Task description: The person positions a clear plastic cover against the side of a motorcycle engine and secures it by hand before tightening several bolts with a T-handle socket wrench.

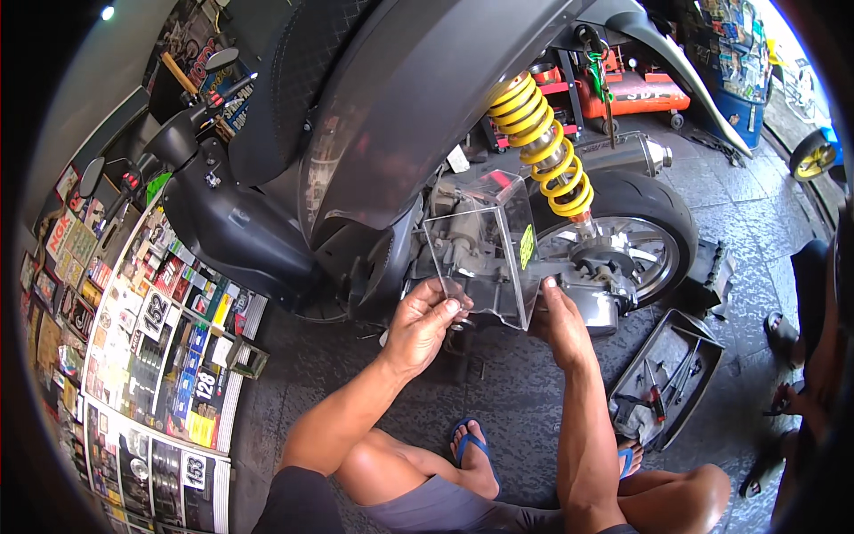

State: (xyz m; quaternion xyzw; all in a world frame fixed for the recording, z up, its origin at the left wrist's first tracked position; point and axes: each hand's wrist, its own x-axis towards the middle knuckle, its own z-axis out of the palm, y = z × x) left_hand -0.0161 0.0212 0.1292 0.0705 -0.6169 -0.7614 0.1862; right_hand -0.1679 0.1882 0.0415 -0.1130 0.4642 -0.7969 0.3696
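Observation:
A clear plastic box-shaped cover (485, 249) with a yellow-green sticker on its right side is held up in front of the scooter's engine (556, 294). My left hand (420, 327) pinches its lower left corner between thumb and fingers. At the lower right edge my right hand (562, 327) grips it, thumb up along the side; the other fingers are partly hidden behind. Through the clear walls the dark engine parts show. Above and to the right is a yellow coil-spring shock absorber (544, 147), with the rear wheel (663, 227) behind it.
A metal tray (672, 378) with a screwdriver and other tools lies on the floor at right. The scooter's dark body (382, 107) overhangs the hands. A glass display case (160, 356) lines the left. Another person's hand (787, 400) shows at far right, near a red air compressor (636, 93).

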